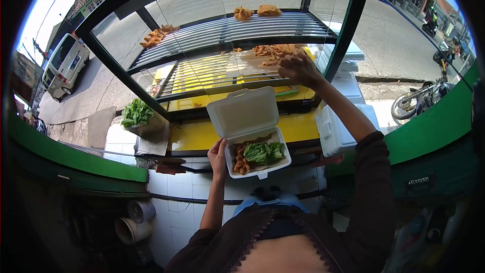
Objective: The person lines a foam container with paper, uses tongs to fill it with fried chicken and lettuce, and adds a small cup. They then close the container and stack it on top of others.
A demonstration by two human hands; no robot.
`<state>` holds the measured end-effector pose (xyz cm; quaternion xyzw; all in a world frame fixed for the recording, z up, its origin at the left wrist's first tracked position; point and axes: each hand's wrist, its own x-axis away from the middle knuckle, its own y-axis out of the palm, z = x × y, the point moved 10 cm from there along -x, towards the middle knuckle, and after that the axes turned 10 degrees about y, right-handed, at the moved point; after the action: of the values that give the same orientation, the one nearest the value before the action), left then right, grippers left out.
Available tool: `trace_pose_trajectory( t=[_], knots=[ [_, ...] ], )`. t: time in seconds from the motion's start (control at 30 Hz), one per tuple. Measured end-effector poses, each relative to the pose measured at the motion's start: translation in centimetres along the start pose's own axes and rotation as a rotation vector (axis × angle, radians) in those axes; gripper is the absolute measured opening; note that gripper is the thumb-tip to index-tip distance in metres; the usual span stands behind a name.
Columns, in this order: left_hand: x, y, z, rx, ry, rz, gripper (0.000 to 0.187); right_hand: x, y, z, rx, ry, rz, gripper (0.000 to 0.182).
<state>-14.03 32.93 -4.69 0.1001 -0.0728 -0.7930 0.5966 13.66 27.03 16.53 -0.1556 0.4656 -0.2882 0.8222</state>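
My left hand grips the left edge of an open white foam takeaway box, its lid tilted up and back. Inside, on brown paper, lie green lettuce leaves and small fried pieces. My right hand reaches into the glass display case, at the right end of the lower rack. Its fingers are curled down beside a pile of fried pieces on paper; whatever they hold is hidden from view.
Fried chunks sit on the upper rack. Lettuce fills a container at the left. Closed foam boxes are stacked at the right. The case's black frame stands beside my right forearm. Beyond lies a street with a van.
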Motion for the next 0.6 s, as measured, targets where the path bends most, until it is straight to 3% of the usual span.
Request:
trace_pose_trajectory(
  t=[0.47,0.57,0.6],
  knots=[
    [-0.4,1.7,0.4,0.049,0.047,-0.008,0.024,3.4,-1.3,3.2,0.018,0.049,-0.036,0.008],
    [0.1,0.7,0.5,0.046,0.058,0.017,0.025,2.7,-1.2,4.6,-0.179,0.386,-0.131,0.019],
    [0.4,0.3,0.5,0.038,0.065,0.012,0.026,2.5,-2.3,4.8,-0.283,0.544,-0.044,0.018]
  ],
)
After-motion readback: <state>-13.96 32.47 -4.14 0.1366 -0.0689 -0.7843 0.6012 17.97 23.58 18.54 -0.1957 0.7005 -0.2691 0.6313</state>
